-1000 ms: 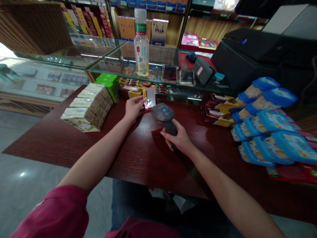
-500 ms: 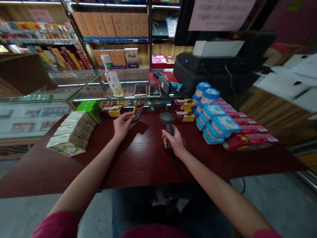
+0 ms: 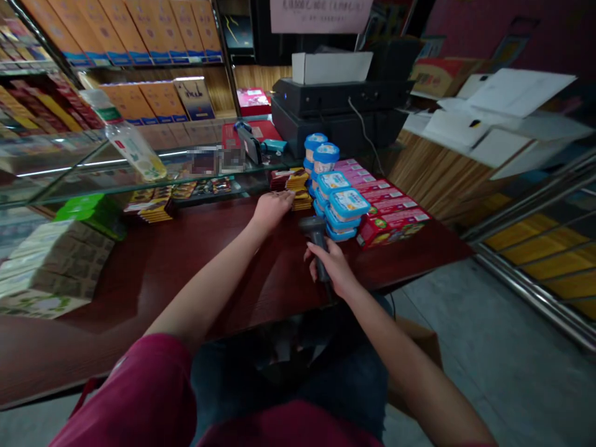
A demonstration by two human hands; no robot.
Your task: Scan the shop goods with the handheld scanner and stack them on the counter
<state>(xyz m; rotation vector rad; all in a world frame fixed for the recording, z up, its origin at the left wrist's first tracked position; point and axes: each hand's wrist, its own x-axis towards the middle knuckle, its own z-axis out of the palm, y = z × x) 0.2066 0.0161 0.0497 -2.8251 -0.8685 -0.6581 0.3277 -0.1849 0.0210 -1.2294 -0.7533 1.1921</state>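
My right hand is wrapped round the handle of a dark grey barcode scanner, held upright over the dark red wooden table. My left hand reaches across to a stack of dark red and yellow packets beside the blue-lidded tubs. Its fingers are curled on the stack's near edge; whether they grip a packet is hidden.
A second packet stack lies under the glass counter, which carries a tilted drink bottle. Beige boxes and green boxes sit at the left. Red flat boxes and a black printer are to the right.
The view has swung right. My left hand carried the small packet from the middle of the table over to the right-hand stack. The scanner stays in my right hand.
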